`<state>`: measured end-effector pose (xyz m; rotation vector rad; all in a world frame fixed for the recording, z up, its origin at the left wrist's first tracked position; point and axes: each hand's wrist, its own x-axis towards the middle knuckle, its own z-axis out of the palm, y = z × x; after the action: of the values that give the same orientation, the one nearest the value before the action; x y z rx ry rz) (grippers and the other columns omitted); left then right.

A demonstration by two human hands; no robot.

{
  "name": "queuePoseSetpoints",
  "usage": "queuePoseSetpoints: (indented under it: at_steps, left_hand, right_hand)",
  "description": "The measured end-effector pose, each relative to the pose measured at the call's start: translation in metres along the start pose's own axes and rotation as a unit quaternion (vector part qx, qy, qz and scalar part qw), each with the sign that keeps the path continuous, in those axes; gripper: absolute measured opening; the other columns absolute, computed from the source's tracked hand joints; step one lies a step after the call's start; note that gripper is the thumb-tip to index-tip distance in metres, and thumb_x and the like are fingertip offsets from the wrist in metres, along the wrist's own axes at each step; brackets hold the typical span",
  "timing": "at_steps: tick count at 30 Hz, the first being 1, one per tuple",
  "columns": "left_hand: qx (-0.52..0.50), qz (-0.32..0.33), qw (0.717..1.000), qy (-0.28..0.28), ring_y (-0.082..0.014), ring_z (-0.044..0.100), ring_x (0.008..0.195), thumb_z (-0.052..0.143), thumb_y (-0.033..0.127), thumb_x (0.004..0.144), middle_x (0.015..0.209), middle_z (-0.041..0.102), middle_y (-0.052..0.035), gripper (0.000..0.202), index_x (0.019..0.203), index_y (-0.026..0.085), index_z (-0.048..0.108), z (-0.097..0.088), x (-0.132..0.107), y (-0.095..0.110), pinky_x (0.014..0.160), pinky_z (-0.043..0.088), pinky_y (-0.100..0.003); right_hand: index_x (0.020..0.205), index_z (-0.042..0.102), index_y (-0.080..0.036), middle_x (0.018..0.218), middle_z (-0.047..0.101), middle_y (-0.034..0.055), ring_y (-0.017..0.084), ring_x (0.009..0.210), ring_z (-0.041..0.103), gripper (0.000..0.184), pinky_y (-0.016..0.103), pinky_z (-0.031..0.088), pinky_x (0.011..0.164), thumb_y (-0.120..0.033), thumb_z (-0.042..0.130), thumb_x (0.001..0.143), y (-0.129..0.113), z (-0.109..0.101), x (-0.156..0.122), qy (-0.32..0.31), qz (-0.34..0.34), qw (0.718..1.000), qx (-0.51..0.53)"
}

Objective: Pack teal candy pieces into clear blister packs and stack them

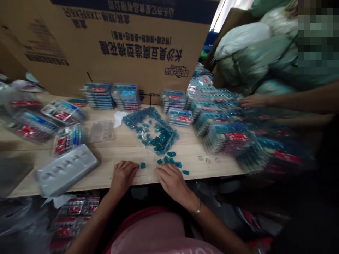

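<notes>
A large cardboard carton panel (127, 49) printed with blue Chinese lettering stood upside down along the far edge of the wooden worktop (124, 150), and bulging grey-green sacks (254, 53) were heaped behind its right end. A co-worker's hand (253, 101) reached in from the right, resting on the blurred stacks of blister-pack trays (222, 123) that crowded that side, with a forearm stretched above them. More stacked trays (99, 96) stood against the carton, and loose plastic-wrapped packs (31, 125) lay to the left. A silver-grey moulded tray (66, 169) sat near the front edge, left of the person's hands, and printed packets (75, 211) showed below the worktop. Near the middle lay a clear plastic bag (149, 130) holding many small teal pieces, with a white tissue (119, 118) and a transparent tray (102, 131) to its left. Just in front of the bag, a scatter of loose teal pieces (169, 158) lay on the bare wood. The person's left hand (123, 178) lay palm down with its fingers curled, their tips just beside one piece, and the right hand (172, 181), a thin bracelet (197, 210) on its wrist, lay palm down with the fingers loosely bent among the others. Whether either hand held a piece could not be told.
</notes>
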<state>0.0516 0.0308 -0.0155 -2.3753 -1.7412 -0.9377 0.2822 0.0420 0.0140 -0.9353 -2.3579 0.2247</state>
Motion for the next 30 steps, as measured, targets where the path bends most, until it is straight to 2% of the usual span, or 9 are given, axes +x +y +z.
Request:
queuePoseSetpoints:
  at_steps: [4,6,9,12,14,17,24,27,30]
  left_hand:
    - [-0.012,-0.004,1.000,0.005,-0.0208,0.058,0.078,0.049,0.029,0.089,0.080,0.070,-0.0047,0.020,0.086,0.022,0.068,0.006,0.001,-0.007,0.069,0.039,-0.034]
    - [-0.009,-0.016,1.000,0.003,-0.0217,0.058,0.079,0.050,0.028,0.087,0.082,0.070,-0.0055,0.019,0.087,0.022,0.068,0.004,0.000,-0.005,0.070,0.040,-0.035]
    - [-0.049,-0.046,0.997,0.033,-0.0235,0.059,0.085,0.054,0.028,0.084,0.090,0.070,-0.0088,0.016,0.088,0.020,0.068,-0.002,-0.001,0.013,0.075,0.042,-0.037]
    - [-0.232,-0.105,0.967,0.019,-0.0207,0.061,0.084,0.057,0.028,0.082,0.090,0.069,-0.0082,0.016,0.087,0.020,0.069,-0.008,-0.001,0.049,0.077,0.045,-0.034]
    - [-0.395,-0.176,0.900,-0.055,-0.0175,0.062,0.076,0.060,0.032,0.080,0.082,0.069,-0.0054,0.016,0.086,0.020,0.069,-0.008,0.001,0.074,0.070,0.047,-0.029]
    - [-0.570,-0.291,0.761,-0.103,-0.0141,0.059,0.066,0.072,0.037,0.069,0.070,0.068,-0.0023,0.021,0.074,0.017,0.069,-0.006,0.003,0.093,0.065,0.045,-0.025]
    - [-0.713,-0.449,0.510,-0.174,-0.0062,0.054,0.052,0.087,0.029,0.049,0.057,0.061,0.0015,0.032,0.067,0.013,0.067,-0.023,-0.024,0.085,0.055,0.039,-0.018]
    - [-0.726,-0.472,0.466,-0.180,-0.0067,0.057,0.055,0.087,0.027,0.051,0.060,0.063,0.0003,0.030,0.066,0.012,0.065,-0.034,-0.034,0.083,0.059,0.041,-0.018]
    - [-0.720,-0.473,0.480,-0.167,-0.0057,0.056,0.055,0.085,0.029,0.055,0.061,0.062,0.0001,0.029,0.067,0.012,0.065,-0.041,-0.035,0.078,0.057,0.040,-0.016]
  right_hand:
    - [0.102,0.063,-0.022,0.095,0.062,0.0079,0.022,0.091,0.058,0.023,0.035,0.048,0.080,-0.015,0.047,0.088,0.039,-0.033,-0.052,0.039,0.170,0.984,-0.014]
    - [0.100,0.063,-0.022,0.095,0.062,0.0073,0.022,0.090,0.059,0.021,0.035,0.049,0.078,-0.017,0.049,0.085,0.055,-0.040,-0.066,0.029,0.210,0.977,0.013]
    - [0.092,0.062,-0.021,0.087,0.061,0.0048,0.018,0.076,0.059,0.014,0.031,0.049,0.070,-0.020,0.051,0.083,0.060,-0.040,-0.066,0.032,0.244,0.963,0.110]
    - [0.087,0.060,-0.020,0.074,0.058,0.0003,0.013,0.063,0.054,0.010,0.025,0.045,0.060,-0.027,0.057,0.081,0.042,-0.032,-0.049,0.033,0.280,0.922,0.267]
    - [0.083,0.057,-0.019,0.068,0.054,-0.0023,0.012,0.061,0.051,0.015,0.023,0.043,0.057,-0.033,0.061,0.078,0.025,-0.023,-0.037,0.007,0.282,0.884,0.373]
    - [0.076,0.051,-0.020,0.068,0.052,-0.0035,0.010,0.061,0.048,0.023,0.022,0.041,0.057,-0.037,0.066,0.075,0.004,-0.010,-0.023,-0.043,0.268,0.833,0.482]
    - [0.072,0.046,-0.020,0.068,0.048,-0.0040,0.009,0.059,0.044,0.032,0.020,0.037,0.054,-0.044,0.066,0.073,-0.017,-0.001,-0.014,-0.175,0.203,0.763,0.589]
    - [0.070,0.046,-0.019,0.069,0.048,-0.0037,0.009,0.061,0.044,0.031,0.020,0.037,0.055,-0.042,0.067,0.072,-0.023,0.005,-0.011,-0.190,0.179,0.767,0.586]
    - [0.072,0.046,-0.020,0.066,0.047,-0.0049,0.009,0.058,0.042,0.026,0.019,0.035,0.053,-0.036,0.066,0.074,-0.029,0.014,-0.006,-0.184,0.183,0.783,0.565]
